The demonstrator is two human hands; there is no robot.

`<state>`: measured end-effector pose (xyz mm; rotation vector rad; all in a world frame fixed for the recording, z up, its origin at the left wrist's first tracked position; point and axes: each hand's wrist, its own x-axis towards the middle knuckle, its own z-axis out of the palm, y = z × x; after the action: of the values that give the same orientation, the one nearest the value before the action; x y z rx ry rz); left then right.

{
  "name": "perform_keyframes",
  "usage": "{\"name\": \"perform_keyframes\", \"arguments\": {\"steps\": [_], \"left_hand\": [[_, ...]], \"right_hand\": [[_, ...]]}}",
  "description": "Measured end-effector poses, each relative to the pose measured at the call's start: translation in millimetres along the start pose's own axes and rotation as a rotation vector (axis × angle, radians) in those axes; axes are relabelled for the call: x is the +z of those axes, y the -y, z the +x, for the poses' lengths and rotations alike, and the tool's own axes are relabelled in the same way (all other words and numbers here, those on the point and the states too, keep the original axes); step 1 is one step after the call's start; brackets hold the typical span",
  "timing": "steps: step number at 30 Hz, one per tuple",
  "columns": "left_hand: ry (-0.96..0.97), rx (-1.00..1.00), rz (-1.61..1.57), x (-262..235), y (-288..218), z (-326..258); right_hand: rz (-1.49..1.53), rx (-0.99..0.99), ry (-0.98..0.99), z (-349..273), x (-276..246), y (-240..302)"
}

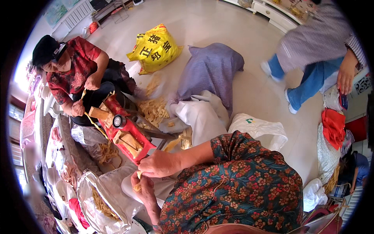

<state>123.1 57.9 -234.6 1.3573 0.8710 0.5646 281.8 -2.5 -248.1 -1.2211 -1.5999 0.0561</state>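
Note:
My left hand is closed, pinching a short pale yellow, husk-like strip. Just above it, my right hand is bent at the fingers around the same strip's upper end. Both hands are close together near the lower end of a red bench-like frame. That frame carries wooden blocks and a round black-and-silver part. On its far side, a person in a red patterned shirt stretches a long twisted yellow strip between both hands.
Loose yellow strips lie on the floor beyond the frame. An open white sack at lower left holds more. Beyond stand a yellow sack and a purple-grey sack. Another person in blue trousers is at right.

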Motion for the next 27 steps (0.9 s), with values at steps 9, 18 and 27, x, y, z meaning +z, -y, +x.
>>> {"name": "perform_keyframes", "arguments": {"steps": [9, 18, 27], "left_hand": [[-0.031, 0.433, 0.568, -30.4, 32.6, 29.8], [0.024, 0.251, 0.394, -0.1, -0.9, 5.2], [0.102, -0.065, -0.189, -10.7, 0.1, 11.6]], "right_hand": [[0.887, 0.64, 0.346, -1.1, -0.7, 1.3], [0.386, 0.373, 0.062, -11.6, 12.7, -1.2], [0.788, 0.671, 0.127, -1.5, 21.6, -17.0]]}}
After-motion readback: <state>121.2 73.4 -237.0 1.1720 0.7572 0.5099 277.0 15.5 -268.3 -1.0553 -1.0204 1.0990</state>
